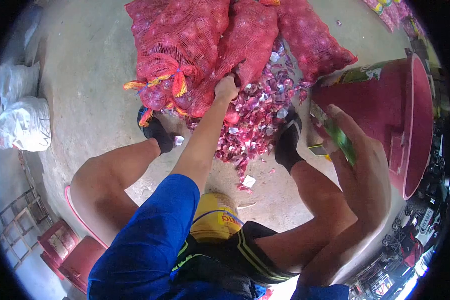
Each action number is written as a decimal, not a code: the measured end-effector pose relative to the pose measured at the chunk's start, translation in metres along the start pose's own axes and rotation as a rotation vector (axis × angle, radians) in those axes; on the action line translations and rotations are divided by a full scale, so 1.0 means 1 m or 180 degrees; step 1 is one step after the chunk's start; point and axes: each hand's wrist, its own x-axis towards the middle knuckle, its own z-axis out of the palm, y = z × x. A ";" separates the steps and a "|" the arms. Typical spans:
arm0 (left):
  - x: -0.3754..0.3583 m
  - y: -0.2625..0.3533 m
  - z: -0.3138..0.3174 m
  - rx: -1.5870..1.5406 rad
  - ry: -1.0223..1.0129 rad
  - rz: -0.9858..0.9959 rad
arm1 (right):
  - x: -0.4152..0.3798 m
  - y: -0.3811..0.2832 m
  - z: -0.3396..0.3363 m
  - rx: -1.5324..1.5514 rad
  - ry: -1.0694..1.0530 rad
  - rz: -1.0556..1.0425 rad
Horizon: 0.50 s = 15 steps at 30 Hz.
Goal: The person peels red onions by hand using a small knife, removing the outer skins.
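Observation:
My left hand (227, 89) reaches forward to the mouth of a red mesh sack (249, 42) of red onions. Its fingers are hidden in the dark gap there, so what they hold is out of sight. On the right, my right hand (367, 167) is closed around a green-handled knife (341, 140), its short blade pointing up and left, away from the sacks. Below the left hand, purple onion skins (255, 122) lie heaped on the floor between my feet.
Another onion sack (185, 30), tied with yellow and red strips, stands left; a third sack (312, 40) leans right. A big maroon tub (370, 107) stands close by the right hand. White bags (25, 122) sit far left. Beneath me is a yellow bucket (215, 220).

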 end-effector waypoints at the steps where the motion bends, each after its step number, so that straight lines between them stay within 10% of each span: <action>1: 0.004 -0.002 0.002 0.0008 -0.0009 -0.0002 | -0.001 0.001 0.001 -0.0033 0.0023 -0.0130; 7: -0.018 -0.019 0.008 -0.0710 0.0394 0.0346 | -0.008 0.007 0.005 -0.0197 0.0104 -0.0240; 9: -0.012 -0.041 0.012 0.0974 -0.0299 0.0901 | -0.016 0.009 0.008 -0.0150 0.0018 -0.0144; 15: 0.024 -0.048 -0.005 0.0564 -0.1003 -0.0029 | -0.012 0.013 0.010 -0.0005 0.0058 -0.0234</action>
